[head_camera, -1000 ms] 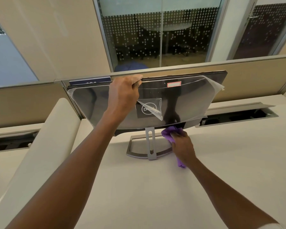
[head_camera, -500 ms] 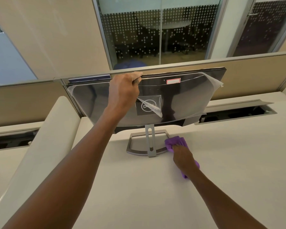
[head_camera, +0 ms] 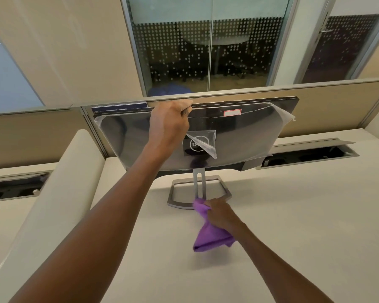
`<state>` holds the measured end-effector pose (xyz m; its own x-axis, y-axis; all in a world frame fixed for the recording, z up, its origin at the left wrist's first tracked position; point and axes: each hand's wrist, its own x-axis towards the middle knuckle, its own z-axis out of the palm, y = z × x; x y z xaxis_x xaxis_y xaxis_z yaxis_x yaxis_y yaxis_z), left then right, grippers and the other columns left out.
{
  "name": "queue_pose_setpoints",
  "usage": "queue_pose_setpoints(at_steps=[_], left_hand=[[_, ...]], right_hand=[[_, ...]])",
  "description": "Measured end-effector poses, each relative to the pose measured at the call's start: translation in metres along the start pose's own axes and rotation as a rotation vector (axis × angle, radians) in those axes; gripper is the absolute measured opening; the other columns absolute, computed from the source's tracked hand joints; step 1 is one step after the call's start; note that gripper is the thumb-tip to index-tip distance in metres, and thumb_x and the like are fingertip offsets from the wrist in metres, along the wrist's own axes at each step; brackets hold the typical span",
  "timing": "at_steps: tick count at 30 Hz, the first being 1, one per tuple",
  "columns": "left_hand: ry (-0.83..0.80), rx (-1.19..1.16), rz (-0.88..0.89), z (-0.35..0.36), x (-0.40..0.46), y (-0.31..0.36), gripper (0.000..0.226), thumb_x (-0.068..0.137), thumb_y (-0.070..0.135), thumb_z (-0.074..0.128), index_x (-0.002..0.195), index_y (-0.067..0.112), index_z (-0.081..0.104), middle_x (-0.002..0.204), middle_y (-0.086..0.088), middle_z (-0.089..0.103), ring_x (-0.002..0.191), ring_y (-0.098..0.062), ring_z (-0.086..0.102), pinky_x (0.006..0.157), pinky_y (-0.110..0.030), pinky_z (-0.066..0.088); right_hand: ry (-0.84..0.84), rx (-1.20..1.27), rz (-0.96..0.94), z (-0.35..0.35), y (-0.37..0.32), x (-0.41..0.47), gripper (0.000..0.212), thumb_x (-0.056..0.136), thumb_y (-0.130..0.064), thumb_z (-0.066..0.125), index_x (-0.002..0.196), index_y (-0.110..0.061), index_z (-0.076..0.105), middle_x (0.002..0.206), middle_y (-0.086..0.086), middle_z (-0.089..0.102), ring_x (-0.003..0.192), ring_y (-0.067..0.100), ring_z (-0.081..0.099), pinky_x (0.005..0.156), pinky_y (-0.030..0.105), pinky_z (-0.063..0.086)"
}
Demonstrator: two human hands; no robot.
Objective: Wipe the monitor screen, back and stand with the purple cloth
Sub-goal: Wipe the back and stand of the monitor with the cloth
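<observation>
The monitor [head_camera: 249, 136] stands on the white desk with its dark glossy back toward me, part covered in peeling clear film. My left hand [head_camera: 169, 125] grips its top edge, fingers curled over the rim. Below it is the silver stand [head_camera: 199, 178] with a rectangular frame base [head_camera: 224, 189]. My right hand [head_camera: 219, 212] holds the purple cloth [head_camera: 208, 235] bunched against the front rail of the base, just right of the stand's post. The cloth's loose end hangs down under my wrist. The screen side faces away and is hidden.
The white desk [head_camera: 293, 215] runs up to a beige partition [head_camera: 328, 106]. Open cable troughs [head_camera: 311, 155] lie behind the monitor on the right and at the far left [head_camera: 13, 186]. A raised white divider [head_camera: 59, 182] slants along the left. Glass walls rise behind.
My right hand has slid the cloth from the base's right side toward me and leftward to the front rail by the post. My left hand keeps its grip on the top edge.
</observation>
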<state>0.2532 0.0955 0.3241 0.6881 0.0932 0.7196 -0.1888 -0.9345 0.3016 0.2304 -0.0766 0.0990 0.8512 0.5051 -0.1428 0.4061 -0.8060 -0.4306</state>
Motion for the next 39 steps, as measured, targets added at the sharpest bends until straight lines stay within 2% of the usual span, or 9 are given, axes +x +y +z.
queue_pose_setpoints(at_steps=[5, 9, 16, 22, 25, 27, 32, 35, 39], left_hand=[[0.020, -0.018, 0.001, 0.001, 0.000, -0.003, 0.024, 0.095, 0.016, 0.054, 0.102, 0.014, 0.076, 0.090, -0.003, 0.076, 0.079, -0.018, 0.068, 0.069, -0.030, 0.056], [0.026, -0.042, -0.001, 0.003, -0.001, -0.005, 0.024, 0.096, 0.017, 0.054, 0.108, 0.013, 0.075, 0.097, -0.003, 0.075, 0.085, -0.017, 0.069, 0.076, -0.023, 0.053], [0.054, -0.035, 0.025, 0.005, 0.000, -0.007, 0.025, 0.097, 0.019, 0.053, 0.110, 0.014, 0.074, 0.097, -0.002, 0.075, 0.086, -0.015, 0.068, 0.079, -0.022, 0.053], [0.060, -0.032, 0.016, 0.007, -0.001, -0.006, 0.024, 0.097, 0.018, 0.055, 0.111, 0.013, 0.073, 0.098, -0.003, 0.075, 0.085, -0.017, 0.069, 0.078, -0.029, 0.057], [0.049, -0.026, -0.009, 0.007, -0.002, -0.007, 0.025, 0.097, 0.019, 0.054, 0.112, 0.014, 0.073, 0.099, -0.003, 0.075, 0.086, -0.016, 0.069, 0.079, -0.024, 0.054], [0.043, -0.028, -0.017, 0.006, -0.002, -0.006, 0.026, 0.098, 0.020, 0.054, 0.116, 0.015, 0.071, 0.103, -0.002, 0.075, 0.090, -0.015, 0.069, 0.080, -0.019, 0.047], [0.016, -0.031, 0.019, -0.001, -0.002, -0.004, 0.025, 0.098, 0.016, 0.052, 0.107, 0.011, 0.075, 0.095, -0.005, 0.075, 0.083, -0.016, 0.068, 0.077, -0.032, 0.058], [-0.008, -0.019, 0.041, -0.002, -0.001, -0.004, 0.029, 0.098, 0.019, 0.050, 0.119, 0.012, 0.069, 0.108, -0.003, 0.073, 0.095, -0.017, 0.067, 0.085, -0.026, 0.051], [-0.126, 0.036, 0.058, -0.004, -0.005, -0.002, 0.036, 0.100, 0.024, 0.049, 0.131, 0.011, 0.059, 0.129, -0.006, 0.063, 0.119, -0.022, 0.057, 0.106, -0.035, 0.040]], right_hand=[[0.179, 0.127, -0.055, 0.017, -0.054, 0.014, 0.016, 0.097, -0.004, 0.047, 0.104, -0.008, 0.061, 0.096, 0.005, 0.065, 0.093, 0.021, 0.064, 0.078, 0.020, 0.046], [0.264, -0.031, -0.192, 0.040, -0.076, 0.051, 0.037, 0.091, -0.005, 0.057, 0.128, -0.005, 0.054, 0.126, 0.011, 0.062, 0.115, 0.025, 0.059, 0.096, 0.031, 0.050], [-0.049, -0.383, -0.341, 0.081, -0.078, 0.078, 0.042, 0.097, -0.005, 0.045, 0.139, -0.003, 0.041, 0.144, 0.017, 0.046, 0.132, 0.031, 0.044, 0.113, 0.040, 0.035], [-0.021, -0.692, -0.295, 0.086, -0.069, 0.038, 0.054, 0.096, -0.010, 0.052, 0.143, 0.006, 0.031, 0.148, 0.026, 0.037, 0.136, 0.040, 0.038, 0.116, 0.043, 0.030], [-0.210, -1.044, -0.265, 0.080, -0.062, 0.029, 0.082, 0.080, -0.037, 0.075, 0.142, -0.003, 0.034, 0.141, 0.020, 0.046, 0.132, 0.037, 0.042, 0.116, 0.041, 0.029], [-0.563, -1.137, -0.275, 0.078, -0.052, 0.024, 0.086, 0.073, -0.054, 0.075, 0.139, -0.014, 0.037, 0.133, 0.011, 0.050, 0.129, 0.032, 0.043, 0.117, 0.039, 0.028], [-0.444, -0.538, 0.013, 0.052, -0.063, 0.022, 0.042, 0.091, -0.050, 0.057, 0.122, -0.022, 0.056, 0.109, -0.005, 0.058, 0.105, 0.017, 0.053, 0.091, 0.021, 0.045], [-0.298, 0.333, 0.352, 0.021, -0.080, 0.012, 0.026, 0.098, -0.015, 0.052, 0.118, 0.000, 0.058, 0.113, 0.014, 0.065, 0.108, 0.029, 0.061, 0.085, 0.028, 0.045], [-0.182, 0.382, 0.227, -0.005, -0.061, -0.015, 0.021, 0.094, -0.004, 0.047, 0.110, -0.004, 0.060, 0.094, 0.007, 0.059, 0.087, 0.022, 0.061, 0.063, 0.022, 0.042]])
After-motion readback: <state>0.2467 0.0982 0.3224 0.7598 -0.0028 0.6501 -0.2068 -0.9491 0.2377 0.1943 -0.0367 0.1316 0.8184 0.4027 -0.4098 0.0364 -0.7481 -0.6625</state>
